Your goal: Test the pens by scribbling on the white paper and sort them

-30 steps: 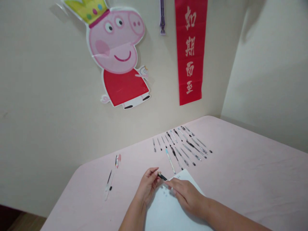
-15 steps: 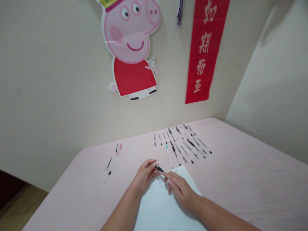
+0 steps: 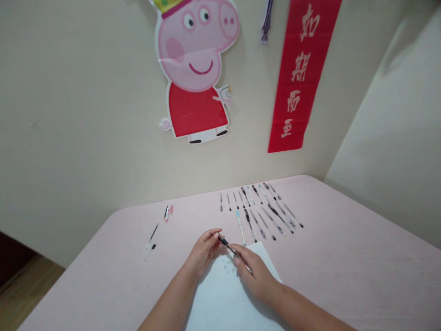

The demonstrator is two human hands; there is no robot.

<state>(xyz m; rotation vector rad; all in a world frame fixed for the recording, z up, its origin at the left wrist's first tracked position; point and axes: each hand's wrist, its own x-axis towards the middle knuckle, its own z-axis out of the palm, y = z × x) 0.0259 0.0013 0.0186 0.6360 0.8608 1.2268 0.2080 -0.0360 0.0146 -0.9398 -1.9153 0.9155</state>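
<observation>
I am holding a slim pen (image 3: 230,248) just below the middle of the frame, slanting from upper left to lower right – its dark end is being pinched between the thumb and fingertips of my left hand (image 3: 204,250), while my right hand (image 3: 257,277) is closing its curled fingers on the thinner, lighter end. The pen is hovering just over the top edge of a sheet of white paper (image 3: 223,299), which is lying under both wrists at the bottom centre and carrying a few faint marks near its upper edge. The paper is resting on a pink table (image 3: 344,257). Above my hands, a row of pens (image 3: 262,211) is lying side by side – fanning toward the right. Well apart, at centre left, a few loose pens (image 3: 153,234) are lying near the table's edge. On the wall at the top, a pink pig cutout (image 3: 196,69) is hanging beside a red banner (image 3: 303,73) with pale characters.
</observation>
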